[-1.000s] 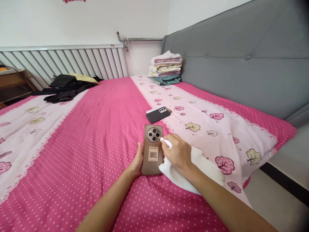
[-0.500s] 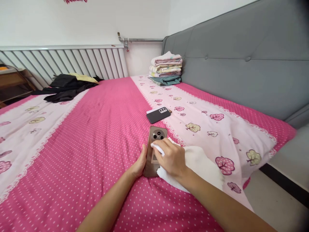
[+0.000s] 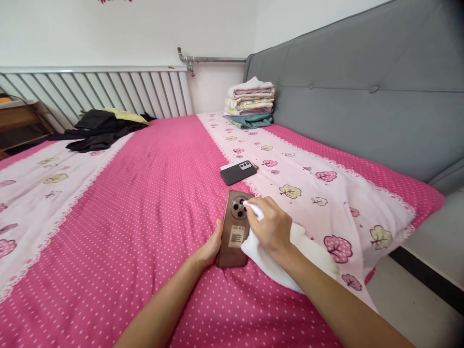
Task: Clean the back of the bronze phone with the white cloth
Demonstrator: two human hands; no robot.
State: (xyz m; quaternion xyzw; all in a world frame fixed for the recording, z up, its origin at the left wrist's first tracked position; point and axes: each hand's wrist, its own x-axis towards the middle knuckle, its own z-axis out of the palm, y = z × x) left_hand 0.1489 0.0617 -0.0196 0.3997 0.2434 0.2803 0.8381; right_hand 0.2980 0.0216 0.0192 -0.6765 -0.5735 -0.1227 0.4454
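Pink bedspread (image 3: 155, 193), black phone (image 3: 237, 172) beyond: left grip (image 3: 210, 245) clasps brown phone (image 3: 235, 237), right grip (image 3: 271, 227) pinches white cloth (image 3: 308, 252).

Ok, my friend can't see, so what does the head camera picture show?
A right hand presses a white cloth on the camera end of a brown phone, held at its edge by the left hand, on a pink bed. A black phone lies beyond it.

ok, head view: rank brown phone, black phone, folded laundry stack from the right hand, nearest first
1. brown phone, right under the right hand and its white cloth.
2. black phone, just beyond.
3. folded laundry stack, far back.
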